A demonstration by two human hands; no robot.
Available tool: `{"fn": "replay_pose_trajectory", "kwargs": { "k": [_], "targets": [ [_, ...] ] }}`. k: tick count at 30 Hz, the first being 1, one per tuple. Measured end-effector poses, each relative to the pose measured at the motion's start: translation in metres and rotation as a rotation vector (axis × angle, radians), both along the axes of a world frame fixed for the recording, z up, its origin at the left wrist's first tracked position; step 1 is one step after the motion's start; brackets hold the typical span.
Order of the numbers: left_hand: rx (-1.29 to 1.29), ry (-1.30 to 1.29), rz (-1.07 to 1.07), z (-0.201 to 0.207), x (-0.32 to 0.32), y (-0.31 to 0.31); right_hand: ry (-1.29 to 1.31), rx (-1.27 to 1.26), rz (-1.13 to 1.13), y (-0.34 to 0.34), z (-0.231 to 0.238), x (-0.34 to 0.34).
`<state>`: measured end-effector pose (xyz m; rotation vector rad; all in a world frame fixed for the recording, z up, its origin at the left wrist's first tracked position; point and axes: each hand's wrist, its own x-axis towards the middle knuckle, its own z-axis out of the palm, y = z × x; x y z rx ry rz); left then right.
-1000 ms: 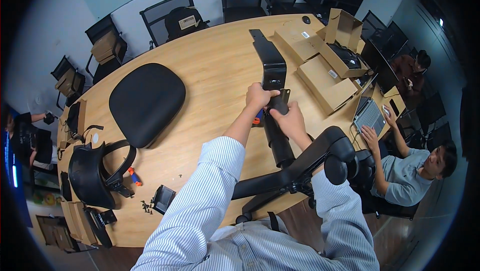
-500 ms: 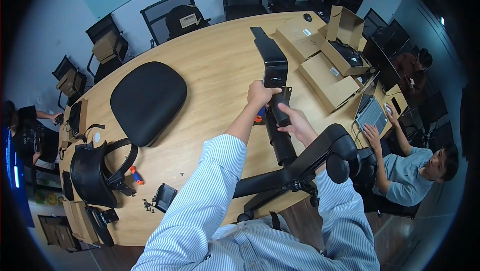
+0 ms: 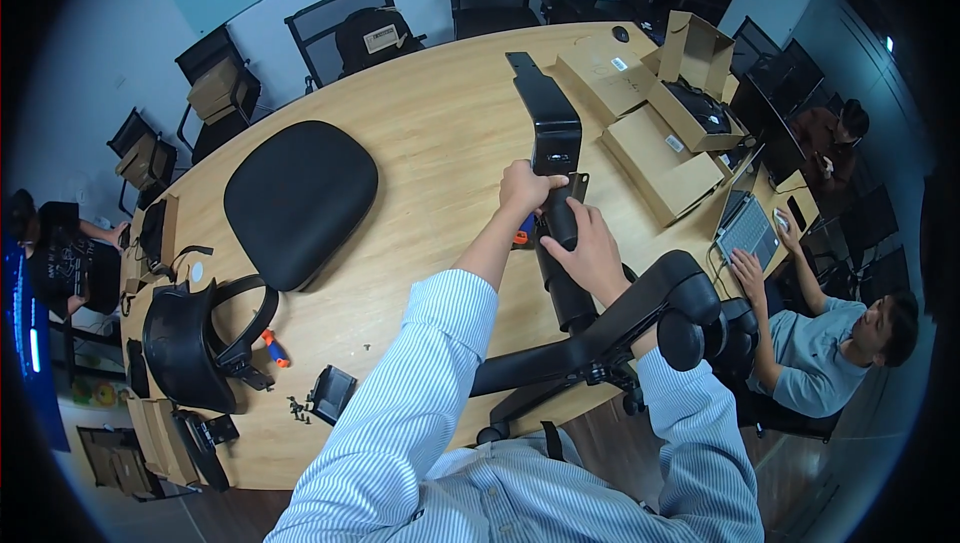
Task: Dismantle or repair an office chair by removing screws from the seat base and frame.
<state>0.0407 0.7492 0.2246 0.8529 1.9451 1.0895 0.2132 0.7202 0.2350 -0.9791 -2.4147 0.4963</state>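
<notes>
My left hand grips a black L-shaped bracket at its lower end, thumb across it. Just below, my right hand has its fingers against the top of a black sleeve, part of a chair column. That column runs down to a black five-star chair base with casters, tilted over the table edge close to my body. How bracket and column meet is hidden behind my fingers. Partly behind the column, a blue and orange tool lies on the table.
A black seat cushion and a black backrest lie left on the wooden table. Near them are an orange-blue screwdriver, loose screws and a black tray. Cardboard boxes and a person at a laptop are right.
My right hand has moved up along the column, its fingers now over the sleeve's upper part. My left hand keeps its grip on the bracket. The person at right has turned their head.
</notes>
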Motion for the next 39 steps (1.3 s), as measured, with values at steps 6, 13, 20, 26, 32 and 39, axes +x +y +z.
{"fn": "replay_pose_trajectory", "kwargs": {
  "k": [6,13,20,26,32,39],
  "targets": [
    [-0.029,-0.003,0.007,0.001,0.003,0.000,0.135,-0.281,-0.024,0.004,-0.006,-0.002],
    [-0.025,-0.002,-0.011,0.002,0.004,-0.003,0.017,-0.354,0.199,0.017,0.001,0.018],
    [0.007,0.022,0.010,0.003,0.005,-0.002,0.057,-0.533,0.297,0.041,-0.011,0.031],
    [-0.013,0.038,0.028,0.003,0.006,-0.004,-0.038,-0.562,0.288,0.036,0.011,0.027],
    [0.009,0.005,0.042,0.006,0.008,-0.007,-0.120,-0.217,0.354,0.033,0.017,0.026],
    [0.113,0.327,0.467,0.001,0.054,-0.031,0.096,-0.238,0.234,0.021,0.005,0.027]
  ]
}}
